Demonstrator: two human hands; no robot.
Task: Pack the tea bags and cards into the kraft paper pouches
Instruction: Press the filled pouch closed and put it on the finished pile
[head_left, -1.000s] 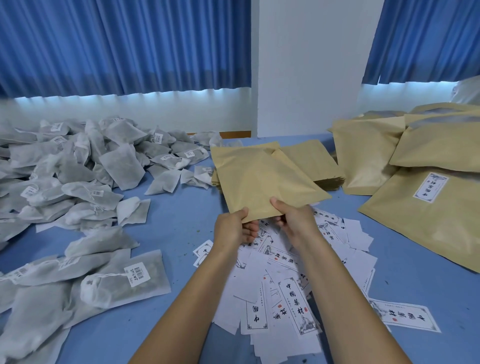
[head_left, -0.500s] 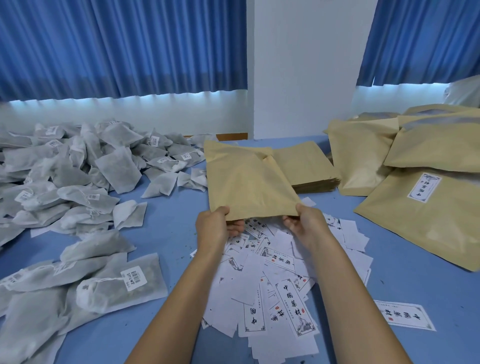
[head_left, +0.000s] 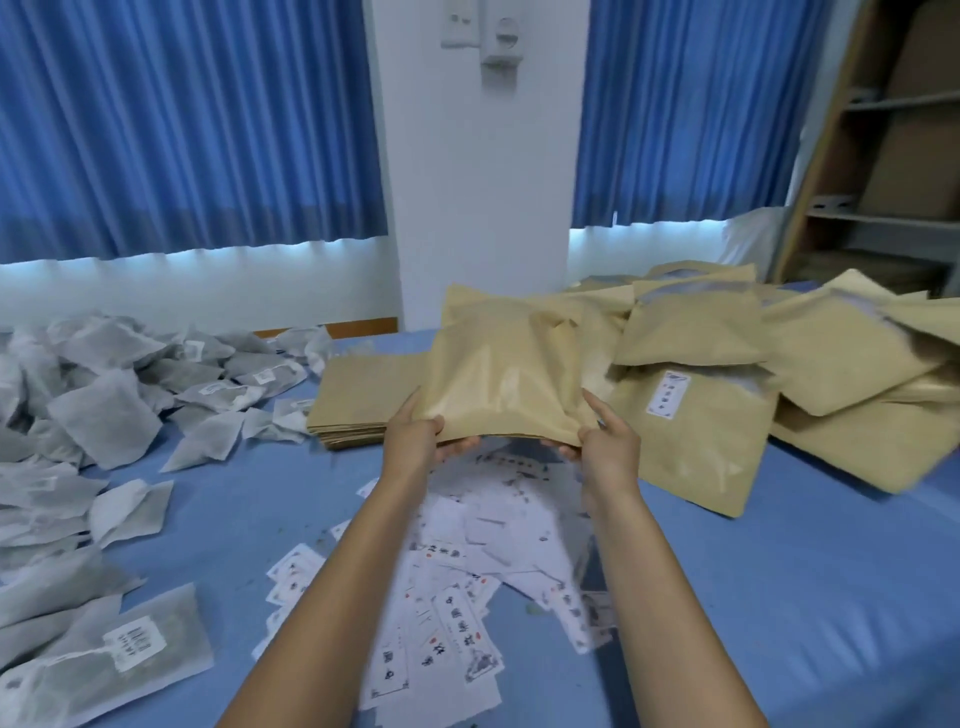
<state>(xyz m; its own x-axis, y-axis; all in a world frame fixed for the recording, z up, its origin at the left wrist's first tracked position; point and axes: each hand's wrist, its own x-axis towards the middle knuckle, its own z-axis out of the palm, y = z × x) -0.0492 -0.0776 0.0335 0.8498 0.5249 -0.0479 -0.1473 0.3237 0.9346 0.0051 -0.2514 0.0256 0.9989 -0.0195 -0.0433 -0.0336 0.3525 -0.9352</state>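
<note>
Both hands hold one kraft pouch (head_left: 498, 374) up over the blue tabletop (head_left: 779, 597). Left hand (head_left: 415, 441) grips the near left corner, thumb on top, fingers under. Right hand (head_left: 605, 447) grips the near right corner, index finger straight along the pouch's side. Scattered cards (head_left: 467, 571) lie under the pouch. Flat pouch stack (head_left: 358, 405) sits behind the left hand. Tea bags (head_left: 104, 410) are heaped at left, filled pouches (head_left: 696, 436) piled at right.
</note>
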